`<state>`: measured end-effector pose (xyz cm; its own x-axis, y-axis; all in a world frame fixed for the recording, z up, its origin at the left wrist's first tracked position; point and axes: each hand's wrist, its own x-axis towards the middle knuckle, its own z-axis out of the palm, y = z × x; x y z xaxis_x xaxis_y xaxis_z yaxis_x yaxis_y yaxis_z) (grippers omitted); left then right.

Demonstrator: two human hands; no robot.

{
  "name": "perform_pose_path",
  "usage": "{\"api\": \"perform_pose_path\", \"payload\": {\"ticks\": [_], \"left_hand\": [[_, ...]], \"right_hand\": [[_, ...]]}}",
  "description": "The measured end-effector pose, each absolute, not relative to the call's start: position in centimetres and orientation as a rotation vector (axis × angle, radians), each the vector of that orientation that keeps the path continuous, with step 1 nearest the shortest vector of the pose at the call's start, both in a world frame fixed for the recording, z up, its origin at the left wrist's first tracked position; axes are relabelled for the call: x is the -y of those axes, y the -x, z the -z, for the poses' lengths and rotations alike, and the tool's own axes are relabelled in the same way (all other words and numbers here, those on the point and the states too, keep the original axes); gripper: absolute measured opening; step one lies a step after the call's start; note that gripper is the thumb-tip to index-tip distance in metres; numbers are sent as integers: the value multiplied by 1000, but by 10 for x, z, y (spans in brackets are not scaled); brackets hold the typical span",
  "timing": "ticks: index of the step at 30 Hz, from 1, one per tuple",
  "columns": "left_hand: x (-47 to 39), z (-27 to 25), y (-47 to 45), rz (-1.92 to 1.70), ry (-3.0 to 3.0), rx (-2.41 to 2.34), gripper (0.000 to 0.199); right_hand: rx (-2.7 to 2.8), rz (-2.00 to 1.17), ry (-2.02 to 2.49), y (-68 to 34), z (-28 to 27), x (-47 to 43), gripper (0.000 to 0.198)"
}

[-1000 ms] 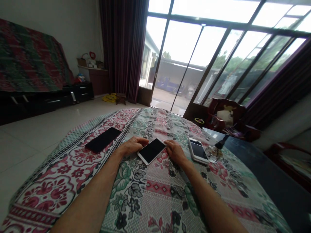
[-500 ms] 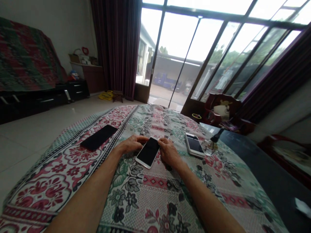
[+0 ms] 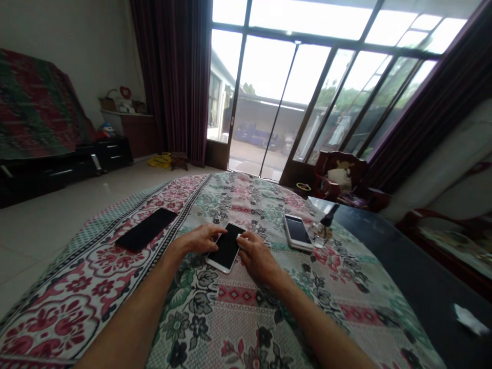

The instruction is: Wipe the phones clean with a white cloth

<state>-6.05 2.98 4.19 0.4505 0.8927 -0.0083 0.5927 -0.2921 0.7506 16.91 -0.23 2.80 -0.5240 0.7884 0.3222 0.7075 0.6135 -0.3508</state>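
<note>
A white-framed smartphone [image 3: 227, 251] with a dark screen lies face up on the patterned tablecloth between my hands. My left hand [image 3: 202, 239] rests at its left edge, thumb and index finger apart, the index fingertip reaching over the upper screen. On the other side, my right hand [image 3: 255, 253] is closed in a pinch over the phone's upper right edge. A small white piece [image 3: 242, 236] shows at its fingertips, too small to name. Farther left lies a black phone [image 3: 147, 229]. To the right, a white phone [image 3: 298, 230] lies on a pale, flat thing.
The floral tablecloth [image 3: 238, 320] covers the round table. Beyond the white phone stands a clear glass vessel [image 3: 320, 233] with a dark brush-like thing [image 3: 329, 215]. A dark glossy surface [image 3: 384, 256] adjoins at right, with a crumpled white thing [image 3: 469, 319] on it.
My left index finger has moved from the phone's top left edge onto the screen. The right fingertips have lifted slightly, and the white piece now shows. The view has shifted a little.
</note>
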Motion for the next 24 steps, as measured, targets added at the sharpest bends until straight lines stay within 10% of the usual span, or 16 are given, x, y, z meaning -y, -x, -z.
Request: {"api": "perform_pose_path", "payload": {"ticks": [24], "left_hand": [[-31, -39, 31, -825, -1305, -1252, 66]], "right_hand": [[2279, -261, 1394, -161, -37, -26, 34]]}}
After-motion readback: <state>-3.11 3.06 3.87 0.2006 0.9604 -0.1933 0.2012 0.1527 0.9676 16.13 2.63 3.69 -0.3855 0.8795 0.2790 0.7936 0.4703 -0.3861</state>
